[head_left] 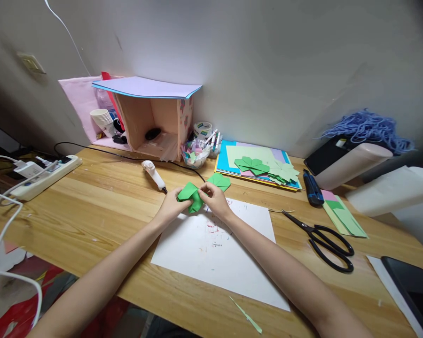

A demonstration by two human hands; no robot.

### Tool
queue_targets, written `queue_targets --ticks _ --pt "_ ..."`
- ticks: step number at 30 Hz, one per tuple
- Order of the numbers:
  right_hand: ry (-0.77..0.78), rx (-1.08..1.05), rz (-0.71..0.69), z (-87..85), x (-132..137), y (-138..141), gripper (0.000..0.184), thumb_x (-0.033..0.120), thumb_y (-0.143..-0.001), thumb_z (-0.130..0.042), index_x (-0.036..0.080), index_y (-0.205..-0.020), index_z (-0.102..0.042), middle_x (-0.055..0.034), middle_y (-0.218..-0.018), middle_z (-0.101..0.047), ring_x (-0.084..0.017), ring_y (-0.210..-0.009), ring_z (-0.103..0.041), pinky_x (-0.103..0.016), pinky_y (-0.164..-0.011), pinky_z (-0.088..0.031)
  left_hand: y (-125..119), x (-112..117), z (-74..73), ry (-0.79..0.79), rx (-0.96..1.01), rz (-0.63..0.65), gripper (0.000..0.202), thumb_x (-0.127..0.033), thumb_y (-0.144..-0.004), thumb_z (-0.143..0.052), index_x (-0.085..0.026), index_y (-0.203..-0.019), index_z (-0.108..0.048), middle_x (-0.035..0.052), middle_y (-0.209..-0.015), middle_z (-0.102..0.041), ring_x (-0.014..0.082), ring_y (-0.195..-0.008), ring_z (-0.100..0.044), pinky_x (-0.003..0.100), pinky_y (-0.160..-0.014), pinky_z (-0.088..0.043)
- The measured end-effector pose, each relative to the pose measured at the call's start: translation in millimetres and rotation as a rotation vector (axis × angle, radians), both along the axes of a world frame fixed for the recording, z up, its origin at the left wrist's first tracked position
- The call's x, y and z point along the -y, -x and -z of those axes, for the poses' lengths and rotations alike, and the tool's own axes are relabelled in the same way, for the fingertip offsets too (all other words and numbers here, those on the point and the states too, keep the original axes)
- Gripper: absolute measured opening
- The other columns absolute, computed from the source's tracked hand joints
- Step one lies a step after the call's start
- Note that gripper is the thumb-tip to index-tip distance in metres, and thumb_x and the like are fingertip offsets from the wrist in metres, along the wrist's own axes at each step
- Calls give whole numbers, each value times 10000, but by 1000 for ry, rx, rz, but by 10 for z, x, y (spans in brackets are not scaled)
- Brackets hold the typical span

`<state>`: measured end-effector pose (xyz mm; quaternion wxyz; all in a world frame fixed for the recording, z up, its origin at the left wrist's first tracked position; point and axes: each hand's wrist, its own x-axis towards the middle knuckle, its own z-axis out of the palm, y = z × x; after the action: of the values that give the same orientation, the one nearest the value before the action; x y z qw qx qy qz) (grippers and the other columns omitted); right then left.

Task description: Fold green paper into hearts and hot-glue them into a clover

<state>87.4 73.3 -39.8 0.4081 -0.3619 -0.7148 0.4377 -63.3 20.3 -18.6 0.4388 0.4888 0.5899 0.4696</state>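
A folded piece of green paper is held between both my hands over the far edge of a white sheet on the wooden desk. My left hand pinches its left side, fingers closed. My right hand grips its right side, fingers curled on the fold. Another folded green paper piece lies just behind my right hand.
A white glue gun lies left of my hands. Black scissors, a blue utility knife, a coloured paper stack with green shapes, a power strip, a pink box shelf, a black phone.
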Motion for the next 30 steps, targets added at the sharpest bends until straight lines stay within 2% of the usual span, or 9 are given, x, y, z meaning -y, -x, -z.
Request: queue_targets --ticks 4,9,13,19,23,25,27,30 --pt "57 -44 15 4 -16 2 167 313 -788 -489 168 -711 -515 14 -663 -509 -106 -578 -452 -221 -543 -361 23 -11 37 -2 38 -69 345 -194 -560 -643 -98 -889 -603 57 -829 -650 187 -782 -597 273 -710 -449" --pt "38 1 5 -4 -6 1 172 330 -770 -522 169 -711 -524 24 -630 -486 -105 -563 -428 -220 -530 -342 44 -24 77 -14 61 -62 381 -195 -564 -662 -99 -928 -599 58 -847 -657 188 -792 -605 282 -719 -459" --pt "78 -40 12 4 -10 0 202 345 -799 -481 175 -696 -516 16 -642 -498 -116 -589 -458 -228 -556 -361 46 -40 90 -31 95 -53 385 -237 -586 -673 -103 -940 -599 54 -848 -657 179 -775 -608 266 -679 -471" --pt "116 -88 30 10 -31 -2 231 383 -803 -482 182 -696 -513 21 -636 -472 -117 -573 -449 -231 -550 -358 117 -39 -41 -119 162 -105 461 -347 -680 -638 -129 -1082 -579 78 -963 -654 192 -885 -605 248 -652 -496" --pt "126 -112 11 -5 -32 6 266 411 -801 -484 179 -676 -524 20 -623 -474 -114 -566 -431 -228 -540 -348 162 -35 -95 -185 121 -154 380 -381 -672 -663 -129 -956 -654 86 -944 -680 201 -871 -618 272 -697 -497" --pt "145 -144 -3 -6 -27 9 286 419 -817 -456 172 -723 -565 10 -642 -502 -112 -562 -431 -227 -532 -346 181 -38 -109 -212 91 -199 330 -385 -670 -669 -125 -874 -672 81 -890 -691 194 -838 -626 280 -722 -494" --pt "168 -180 -12 -8 -11 5 317 414 -843 -404 164 -848 -599 -2 -672 -526 -107 -543 -424 -225 -513 -340 221 -40 -148 -241 63 -238 304 -384 -678 -665 -128 -840 -674 67 -836 -691 180 -804 -629 276 -728 -491" --pt "136 -158 -2 -31 28 8 338 362 -869 -348 157 -1022 -570 -10 -701 -534 -107 -536 -428 -227 -510 -350 367 -33 -275 -319 29 -325 285 -387 -698 -649 -143 -842 -673 43 -799 -680 157 -778 -624 253 -707 -489"
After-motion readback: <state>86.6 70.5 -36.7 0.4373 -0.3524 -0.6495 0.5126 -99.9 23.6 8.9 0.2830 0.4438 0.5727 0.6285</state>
